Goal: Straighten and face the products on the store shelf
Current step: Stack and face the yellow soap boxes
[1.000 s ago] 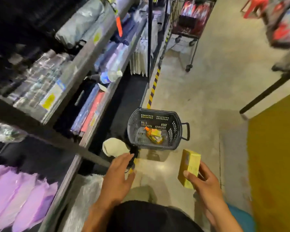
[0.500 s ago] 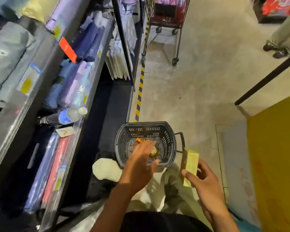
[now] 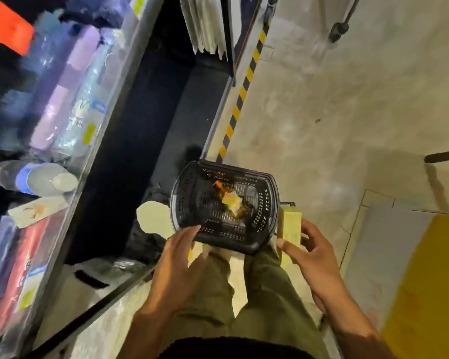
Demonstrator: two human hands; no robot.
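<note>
1. The right hand pinches a yellow box between thumb and curled fingers. It holds the box upright just to the right of the basket on the floor.
2. The left hand holds nothing. Its fingers are straight and reach toward the basket's near rim; whether they touch it cannot be told.
3. A few small packets lie inside the basket. The shelf runs along the person's left, carrying a water bottle on its side and blurred wrapped goods.
4. The step appears to be gathering loose stock to return to the shelf.
5. To do it well, the free hand should lift one packet by its edges rather than scoop several.
6. The box is best gripped on its narrow sides so the printed front stays uncovered and readable.
7. On the shelf, each item should stand upright, front toward the aisle, flush with the shelf edge and touching its neighbours.
8. The lying bottle likely needs standing up too.
</note>
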